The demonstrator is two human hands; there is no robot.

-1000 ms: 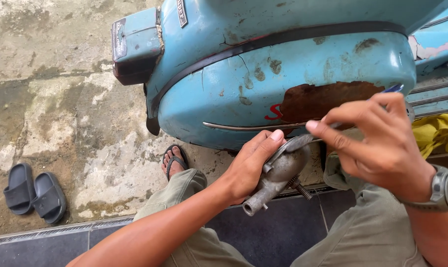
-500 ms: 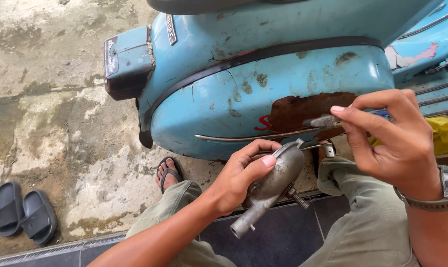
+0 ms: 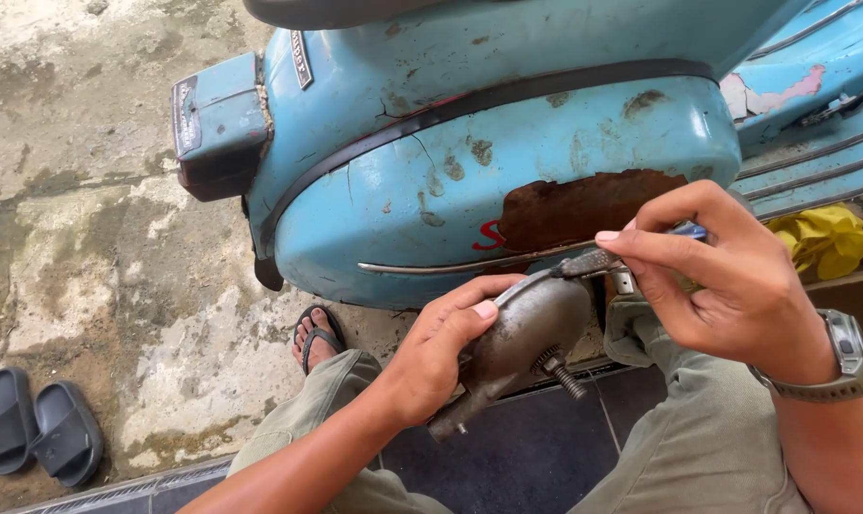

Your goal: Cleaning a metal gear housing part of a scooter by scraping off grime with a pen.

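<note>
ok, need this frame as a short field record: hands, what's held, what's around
left hand: grips a grimy metal part with a threaded stud
right hand: pinches a small tool, tip at the part's top edge
wrist: grey watch
behind: rusty blue scooter
floor: dark slippers, yellow rag

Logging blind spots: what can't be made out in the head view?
- Tool in right hand: handle hidden by fingers.
- Grey metal part: near side covered by left hand.
- Scooter: cut off by top and right edges.
- Yellow cloth: kind unclear.
</note>
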